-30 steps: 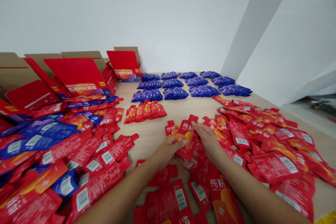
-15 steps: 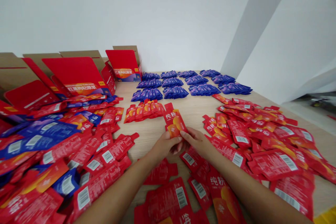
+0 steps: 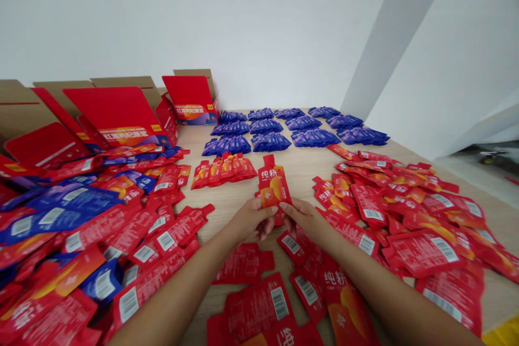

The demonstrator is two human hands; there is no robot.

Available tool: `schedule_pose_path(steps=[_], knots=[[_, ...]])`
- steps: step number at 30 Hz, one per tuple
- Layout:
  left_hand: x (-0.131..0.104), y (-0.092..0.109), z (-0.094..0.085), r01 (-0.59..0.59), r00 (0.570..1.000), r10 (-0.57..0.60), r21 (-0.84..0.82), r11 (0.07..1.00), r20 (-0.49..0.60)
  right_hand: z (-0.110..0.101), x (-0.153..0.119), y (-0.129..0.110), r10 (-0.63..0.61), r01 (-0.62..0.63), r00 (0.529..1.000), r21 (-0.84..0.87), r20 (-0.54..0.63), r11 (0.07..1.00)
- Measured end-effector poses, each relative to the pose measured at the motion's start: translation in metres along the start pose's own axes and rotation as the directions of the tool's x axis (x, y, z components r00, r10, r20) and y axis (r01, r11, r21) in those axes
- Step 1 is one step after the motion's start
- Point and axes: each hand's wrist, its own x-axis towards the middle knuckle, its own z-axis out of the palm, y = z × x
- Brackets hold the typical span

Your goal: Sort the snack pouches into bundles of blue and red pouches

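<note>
Over the middle of the table, a red pouch [image 3: 274,186] with orange fruit print is held upright between both hands. My left hand [image 3: 253,219] pinches its lower left edge, thumb on the front. At the lower right edge, my right hand [image 3: 302,219] grips it the same way. More red shows behind the pouch, partly hidden by it and the fingers. Just beyond, to the left, lies an overlapping row of red pouches [image 3: 223,171]. Loose red pouches [image 3: 255,308] lie below the hands, some with barcodes up.
Fanned stacks of blue pouches [image 3: 271,142] stand in rows at the back of the table [image 3: 227,203]. A mixed red and blue heap [image 3: 81,205] covers the left, with open red cartons [image 3: 117,116] behind. Another red heap [image 3: 397,200] is at right.
The held pouch has turned more upright and shifted slightly right. My hands have moved a little apart, and the fingers of my left hand are more spread beneath the pouch.
</note>
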Motion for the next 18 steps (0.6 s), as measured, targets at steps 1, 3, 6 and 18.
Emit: schedule_pose_path(steps=[1,3,6,18], knots=[[-0.0005,0.0010,-0.0012,0.008,0.999,-0.006,-0.034,0.999,0.042,-0.0009,0.0014,-0.0003,0.003,-0.004,1.000,0.028,0.017,1.000],[-0.0013,0.0021,-0.0033,0.042,0.990,-0.032,-0.072,0.997,0.135,-0.0032,0.0033,-0.0012,-0.002,0.001,0.999,0.042,0.039,0.999],[-0.0009,0.0009,-0.0044,0.079,0.974,-0.061,-0.075,0.994,0.216,-0.0068,0.0034,-0.0024,-0.020,0.020,0.998,0.002,0.063,1.000],[-0.0005,0.0041,-0.0110,0.076,0.997,-0.077,0.034,0.997,0.012,-0.0097,0.0057,0.0021,0.049,-0.050,0.994,0.003,0.102,0.999]])
